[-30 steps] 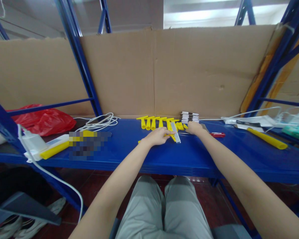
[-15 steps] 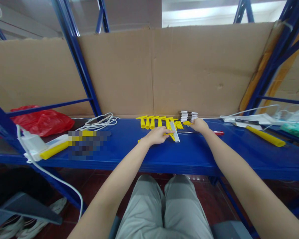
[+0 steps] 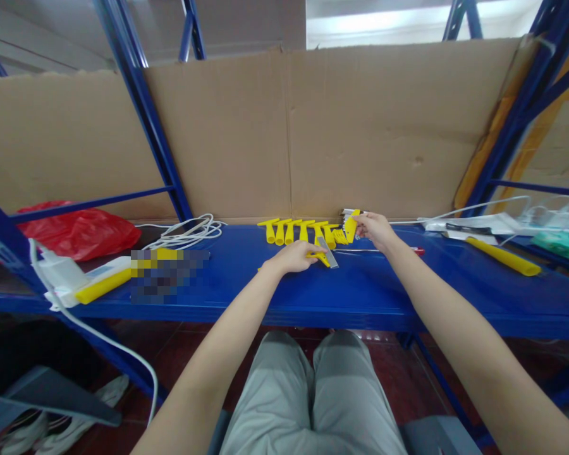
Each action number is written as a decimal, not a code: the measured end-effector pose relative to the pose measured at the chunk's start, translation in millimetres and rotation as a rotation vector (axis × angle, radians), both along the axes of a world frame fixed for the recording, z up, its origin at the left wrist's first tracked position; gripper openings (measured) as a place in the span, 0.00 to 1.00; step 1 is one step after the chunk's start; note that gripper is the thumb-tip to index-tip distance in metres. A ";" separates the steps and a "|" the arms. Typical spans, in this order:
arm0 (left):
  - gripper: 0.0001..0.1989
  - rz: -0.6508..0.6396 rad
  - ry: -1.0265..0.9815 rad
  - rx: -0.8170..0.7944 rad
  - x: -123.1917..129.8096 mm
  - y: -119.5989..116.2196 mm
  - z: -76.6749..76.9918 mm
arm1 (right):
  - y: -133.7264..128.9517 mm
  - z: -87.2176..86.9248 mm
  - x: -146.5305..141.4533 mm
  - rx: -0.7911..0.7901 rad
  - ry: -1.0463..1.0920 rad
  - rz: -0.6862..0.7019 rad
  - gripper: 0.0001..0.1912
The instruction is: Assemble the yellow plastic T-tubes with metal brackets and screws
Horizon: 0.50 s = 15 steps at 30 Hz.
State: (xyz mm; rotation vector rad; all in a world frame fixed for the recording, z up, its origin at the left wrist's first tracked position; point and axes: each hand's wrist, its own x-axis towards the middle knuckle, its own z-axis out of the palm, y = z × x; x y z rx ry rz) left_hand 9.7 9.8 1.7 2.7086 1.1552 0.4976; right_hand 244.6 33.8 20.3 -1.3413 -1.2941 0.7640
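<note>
My left hand is closed around a yellow-handled scraper, its flat metal blade angled out to the right. Most of the scraper's handle is hidden by the fingers. Between the fingertips of my right hand is a flat yellow plastic piece, tilted upright in front of a stack of white-and-dark strips. Several yellow T-shaped handles stand in a row behind my left hand. Beside them lie small yellow plastic pieces. A screwdriver with a red handle lies partly under my right wrist.
The blue shelf has a cardboard sheet along its back. To the left are a coiled white cable, a red plastic bag and a white power strip. A yellow tube-like handle lies to the right.
My right hand has lifted the flat yellow piece and turned it upright, shifting slightly left. The scraper in my left hand has tilted a little, its blade leaning further left at the top.
</note>
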 end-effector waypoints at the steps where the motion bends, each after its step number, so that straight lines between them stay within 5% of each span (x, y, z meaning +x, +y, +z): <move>1: 0.21 0.009 0.010 -0.006 -0.3 -0.1 -0.1 | -2.8 0.1 -4.5 -0.005 0.003 0.055 0.06; 9: 0.20 0.002 0.007 -0.011 1.5 1.2 0.6 | -19.8 -8.6 -34.1 -0.140 0.007 0.366 0.07; 15: 0.17 0.003 0.019 0.033 1.9 3.4 0.3 | -22.5 -14.0 -46.7 -0.137 -0.045 0.302 0.11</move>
